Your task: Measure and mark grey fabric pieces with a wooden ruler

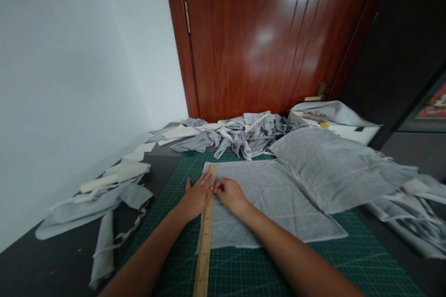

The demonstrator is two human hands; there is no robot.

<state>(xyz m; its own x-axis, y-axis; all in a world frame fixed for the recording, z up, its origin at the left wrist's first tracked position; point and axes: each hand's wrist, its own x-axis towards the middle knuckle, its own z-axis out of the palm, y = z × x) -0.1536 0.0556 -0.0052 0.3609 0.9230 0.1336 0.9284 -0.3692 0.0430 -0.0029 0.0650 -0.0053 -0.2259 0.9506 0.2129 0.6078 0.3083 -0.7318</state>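
Note:
A long wooden ruler [205,241] lies along the left edge of a light grey fabric sheet [272,199] on the green cutting mat [167,232]. My left hand [197,195] rests flat on the ruler's far part, fingers stretched out. My right hand [230,192] is closed in a pinch right beside the ruler on the fabric; what it holds is too small to make out.
A heap of grey fabric scraps [240,137] lies at the back by the brown door [265,37]. More fabric pieces [101,195] lie left by the white wall. A larger grey sheet [334,167] overlaps at right. A white box [348,125] stands behind it.

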